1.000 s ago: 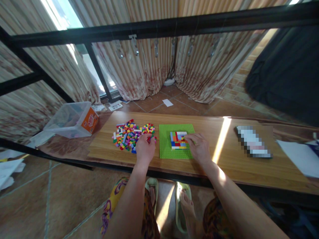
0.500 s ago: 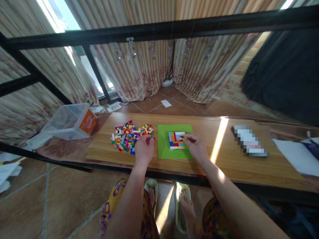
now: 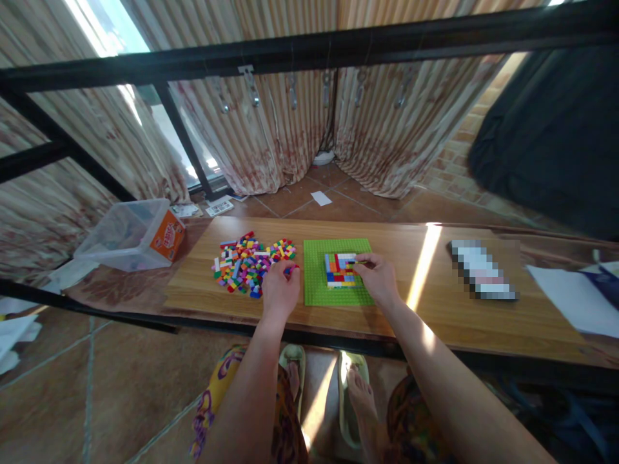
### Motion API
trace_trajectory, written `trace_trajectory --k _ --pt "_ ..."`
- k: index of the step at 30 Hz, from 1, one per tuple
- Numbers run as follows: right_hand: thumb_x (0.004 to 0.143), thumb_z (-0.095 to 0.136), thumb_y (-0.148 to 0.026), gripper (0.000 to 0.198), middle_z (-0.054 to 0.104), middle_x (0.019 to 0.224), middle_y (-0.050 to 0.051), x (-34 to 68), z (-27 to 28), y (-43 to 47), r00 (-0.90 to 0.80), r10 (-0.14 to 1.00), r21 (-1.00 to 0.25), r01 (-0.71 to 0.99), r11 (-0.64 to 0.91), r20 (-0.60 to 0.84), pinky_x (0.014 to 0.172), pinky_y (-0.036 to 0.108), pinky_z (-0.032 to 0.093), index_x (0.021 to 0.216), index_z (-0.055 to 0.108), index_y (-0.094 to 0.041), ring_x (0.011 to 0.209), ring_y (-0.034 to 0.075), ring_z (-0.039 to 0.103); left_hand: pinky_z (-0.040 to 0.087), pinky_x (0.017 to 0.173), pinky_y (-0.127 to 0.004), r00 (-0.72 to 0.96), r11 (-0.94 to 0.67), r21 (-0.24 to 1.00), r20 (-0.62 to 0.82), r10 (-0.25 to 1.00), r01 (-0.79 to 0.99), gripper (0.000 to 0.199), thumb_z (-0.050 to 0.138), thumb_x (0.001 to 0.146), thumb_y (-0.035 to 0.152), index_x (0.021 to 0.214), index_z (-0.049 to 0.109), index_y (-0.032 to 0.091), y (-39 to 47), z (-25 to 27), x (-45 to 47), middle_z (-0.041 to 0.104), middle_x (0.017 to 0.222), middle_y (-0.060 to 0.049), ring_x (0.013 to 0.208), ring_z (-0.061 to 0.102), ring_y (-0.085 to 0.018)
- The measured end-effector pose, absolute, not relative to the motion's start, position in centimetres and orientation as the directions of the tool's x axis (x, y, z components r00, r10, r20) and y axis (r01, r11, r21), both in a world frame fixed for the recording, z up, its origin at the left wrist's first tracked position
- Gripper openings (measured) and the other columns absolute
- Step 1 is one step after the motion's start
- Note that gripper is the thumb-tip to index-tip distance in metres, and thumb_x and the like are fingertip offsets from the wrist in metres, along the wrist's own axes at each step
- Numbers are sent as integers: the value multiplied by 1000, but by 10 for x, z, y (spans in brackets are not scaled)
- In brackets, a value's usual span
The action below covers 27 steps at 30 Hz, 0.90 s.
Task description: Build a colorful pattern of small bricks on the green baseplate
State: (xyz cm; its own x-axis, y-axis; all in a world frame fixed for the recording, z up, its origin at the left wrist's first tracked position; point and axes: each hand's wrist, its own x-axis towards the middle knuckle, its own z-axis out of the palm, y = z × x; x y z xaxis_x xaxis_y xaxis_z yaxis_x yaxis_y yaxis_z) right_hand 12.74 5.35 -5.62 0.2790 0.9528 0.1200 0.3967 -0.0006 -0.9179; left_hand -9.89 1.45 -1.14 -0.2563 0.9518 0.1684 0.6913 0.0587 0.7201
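Note:
A green baseplate (image 3: pixel 319 287) lies on the wooden board, carrying a small block of coloured bricks (image 3: pixel 338 269) in red, blue, white and orange. My right hand (image 3: pixel 378 278) rests on the plate's right side, with thumb and forefinger pinched on a small dark brick at the block's right edge. To the left, my left hand (image 3: pixel 279 288) sits at the near right edge of a loose pile of small bricks (image 3: pixel 246 263), fingers curled over a few of them; what it grips is hidden.
A clear plastic box with an orange label (image 3: pixel 138 234) stands left of the board. On the right lie a blurred flat object (image 3: pixel 483 269) and papers (image 3: pixel 573 303). A black metal frame bar (image 3: pixel 309 55) crosses overhead. My sandalled feet (image 3: pixel 324 393) are below the table edge.
My right hand has shifted slightly up and left along the brick block's right edge and pinched a small brick there. My left hand has stayed at the pile.

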Motion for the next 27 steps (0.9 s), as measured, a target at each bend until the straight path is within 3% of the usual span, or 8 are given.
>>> trace_trajectory --k 11,21,27 --pt "61 64 -37 33 66 65 3 125 -44 54 288 957 -943 327 -65 34 57 28 41 83 74 -14 59 16 55 52 85 -34 -258 81 721 139 956 688 21 57 87 23 99 72 14 13 -13 -99 74 97 -10 85 67 -21" --pt "66 62 -42 34 70 70 6 127 -46 52 245 967 -907 420 -43 68 61 31 44 83 75 -15 61 18 59 52 85 -31 -500 260 765 92 861 589 21 58 86 23 99 72 16 1 -4 -138 75 99 -8 87 69 -20" --pt "68 66 -49 44 73 80 9 132 -49 50 283 954 -932 362 -15 95 65 32 48 93 75 -15 70 21 65 52 88 -32 -569 420 622 51 821 661 27 54 87 20 108 71 17 -4 1 -161 74 104 -11 97 68 -23"
